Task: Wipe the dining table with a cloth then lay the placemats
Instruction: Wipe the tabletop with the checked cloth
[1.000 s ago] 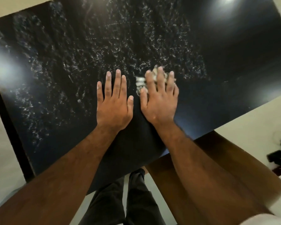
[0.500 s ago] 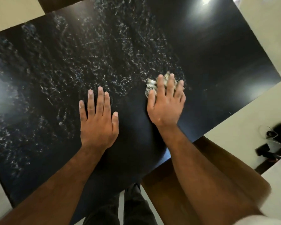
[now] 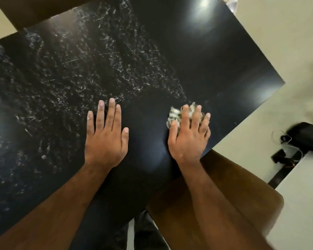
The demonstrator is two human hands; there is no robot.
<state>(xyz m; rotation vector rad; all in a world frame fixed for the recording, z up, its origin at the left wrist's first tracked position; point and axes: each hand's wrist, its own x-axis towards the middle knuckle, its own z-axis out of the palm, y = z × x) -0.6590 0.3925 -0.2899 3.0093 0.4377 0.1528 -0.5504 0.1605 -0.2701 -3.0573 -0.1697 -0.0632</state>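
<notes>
A glossy black dining table (image 3: pixel 197 56) fills most of the head view, streaked with whitish smears across its left and middle. My right hand (image 3: pixel 189 136) lies flat, fingers straight, pressing a small crumpled pale cloth (image 3: pixel 175 114) onto the table near its right edge. The cloth is blurred and mostly covered by my fingers. My left hand (image 3: pixel 106 136) rests flat on the tabletop, fingers straight and together, a hand's width left of the right one. No placemats are in view.
A brown wooden chair seat (image 3: pixel 233 204) sits under the table's near right edge, below my right forearm. Another brown surface (image 3: pixel 34 9) shows beyond the far edge. A black bag (image 3: pixel 307 138), cables and small black devices (image 3: pixel 278 156) lie on the pale floor at right.
My right hand has slid the cloth to the right, away from the left hand and toward the table's right edge. The left hand has stayed flat on the table.
</notes>
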